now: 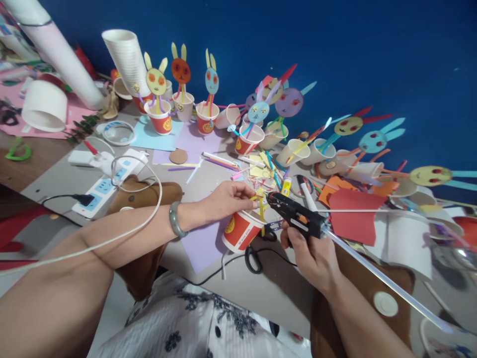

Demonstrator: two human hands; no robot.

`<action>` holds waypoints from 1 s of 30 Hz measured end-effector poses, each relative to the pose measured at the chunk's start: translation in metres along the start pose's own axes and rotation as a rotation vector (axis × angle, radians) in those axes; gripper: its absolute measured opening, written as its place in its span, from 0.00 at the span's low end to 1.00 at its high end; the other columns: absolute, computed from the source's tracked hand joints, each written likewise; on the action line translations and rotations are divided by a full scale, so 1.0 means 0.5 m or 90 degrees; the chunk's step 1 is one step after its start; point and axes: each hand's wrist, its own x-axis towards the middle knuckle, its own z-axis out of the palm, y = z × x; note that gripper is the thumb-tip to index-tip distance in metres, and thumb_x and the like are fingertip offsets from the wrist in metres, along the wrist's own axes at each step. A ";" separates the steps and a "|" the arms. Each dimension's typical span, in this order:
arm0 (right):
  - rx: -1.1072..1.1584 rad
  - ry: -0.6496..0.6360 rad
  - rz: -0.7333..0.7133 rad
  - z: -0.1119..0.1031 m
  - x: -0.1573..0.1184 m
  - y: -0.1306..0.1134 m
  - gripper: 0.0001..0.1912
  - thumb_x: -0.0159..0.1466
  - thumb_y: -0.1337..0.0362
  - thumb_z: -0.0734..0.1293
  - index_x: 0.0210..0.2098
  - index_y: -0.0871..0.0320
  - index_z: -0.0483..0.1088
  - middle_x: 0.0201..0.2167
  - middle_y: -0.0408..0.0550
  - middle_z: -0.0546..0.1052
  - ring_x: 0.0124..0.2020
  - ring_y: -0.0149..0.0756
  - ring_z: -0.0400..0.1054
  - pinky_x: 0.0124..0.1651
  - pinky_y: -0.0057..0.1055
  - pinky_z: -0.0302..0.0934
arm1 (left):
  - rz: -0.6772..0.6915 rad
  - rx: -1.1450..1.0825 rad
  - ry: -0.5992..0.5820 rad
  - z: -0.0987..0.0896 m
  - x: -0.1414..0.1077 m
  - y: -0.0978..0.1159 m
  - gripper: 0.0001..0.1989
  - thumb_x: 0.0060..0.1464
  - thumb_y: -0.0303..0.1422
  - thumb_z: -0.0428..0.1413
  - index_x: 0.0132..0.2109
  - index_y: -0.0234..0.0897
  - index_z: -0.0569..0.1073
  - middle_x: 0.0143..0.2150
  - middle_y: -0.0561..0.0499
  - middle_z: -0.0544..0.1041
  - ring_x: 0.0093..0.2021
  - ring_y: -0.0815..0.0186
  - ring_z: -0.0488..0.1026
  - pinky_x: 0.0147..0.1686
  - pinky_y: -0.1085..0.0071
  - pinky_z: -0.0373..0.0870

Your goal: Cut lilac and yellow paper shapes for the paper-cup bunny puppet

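Observation:
My right hand point(311, 256) grips a black hot glue gun point(298, 216), a long clear glue stick point(376, 271) running out of its back. The nozzle points left at a yellow paper strip point(261, 209) by the rim of a red and white paper cup point(243, 231). Fingers and thumb of my left hand point(231, 199) pinch the yellow strip above that cup, which sits tilted on a purple sheet point(203, 246). Black-handled scissors point(254, 261) lie just right of the cup, partly hidden.
Paper-cup rabbit figures point(160, 117) line the blue wall. A power strip point(108, 184) with a white cable point(158, 194) lies left, the cable crossing over my left forearm. Paper scraps point(261, 169), red paper point(354, 214) and a glue stick tube point(286, 186) lie around the cup.

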 end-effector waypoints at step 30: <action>-0.002 0.030 -0.022 -0.005 0.008 -0.019 0.16 0.71 0.59 0.57 0.27 0.53 0.64 0.20 0.46 0.71 0.21 0.38 0.66 0.25 0.35 0.60 | 0.000 -0.018 0.003 0.000 -0.005 0.002 0.12 0.44 0.28 0.68 0.35 0.30 0.74 0.30 0.53 0.75 0.31 0.73 0.71 0.37 0.72 0.67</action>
